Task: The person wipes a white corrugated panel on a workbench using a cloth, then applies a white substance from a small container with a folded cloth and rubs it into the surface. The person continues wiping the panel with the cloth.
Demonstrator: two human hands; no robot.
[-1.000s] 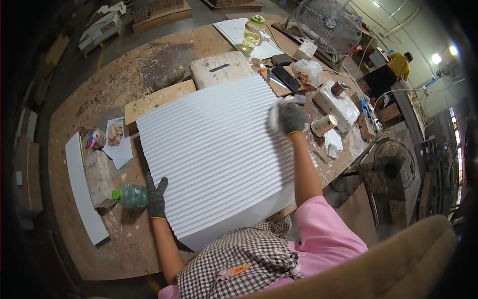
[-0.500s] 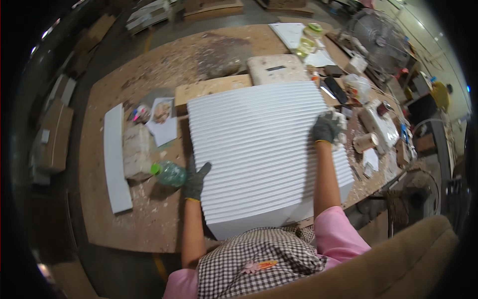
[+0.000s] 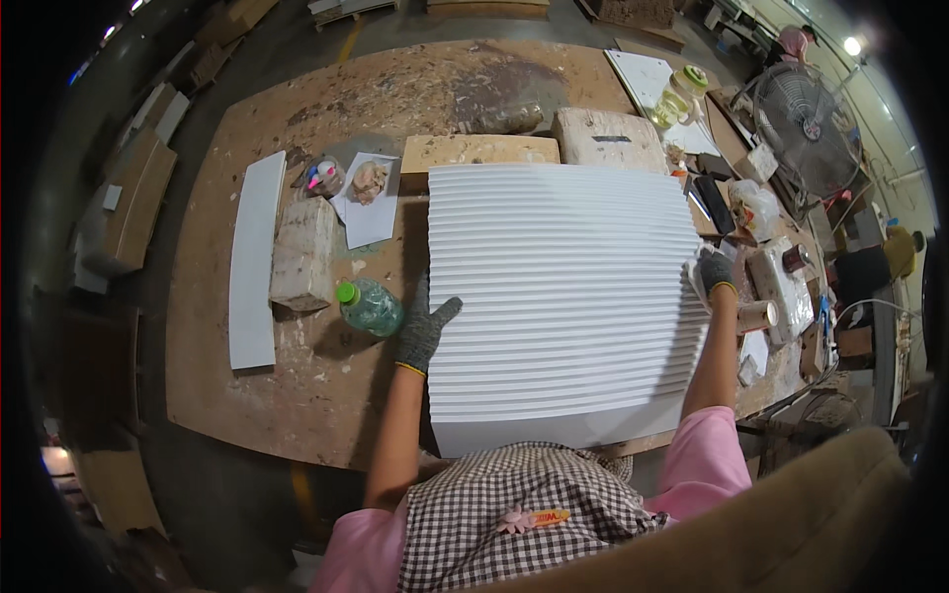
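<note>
A large white panel with ridges running across it [image 3: 563,296] lies in front of me, its smooth front side facing my checked apron. My left hand [image 3: 427,331], in a grey knit glove, holds the panel's left edge, with the thumb over the ridges and the fingers along the side. At the right edge, my gloved right hand [image 3: 716,271] is closed round a crumpled white cloth [image 3: 696,281], pressed against the ridge ends. A green-capped clear bottle [image 3: 372,308] stands just left of my left hand. Beside my right forearm is a paper cup [image 3: 757,316].
The panel lies against a wooden block [image 3: 474,150] and a wrapped white block [image 3: 608,138]. Left are a white strip [image 3: 255,262] and another wrapped block [image 3: 303,255]. A phone [image 3: 714,205], plastic bag [image 3: 756,210] and large fan [image 3: 806,128] are at right. Another person [image 3: 794,42] appears far right.
My right hand has moved with the cloth from the panel's ridged top out to its right edge. The left hand keeps to the left edge. The whole view has shifted.
</note>
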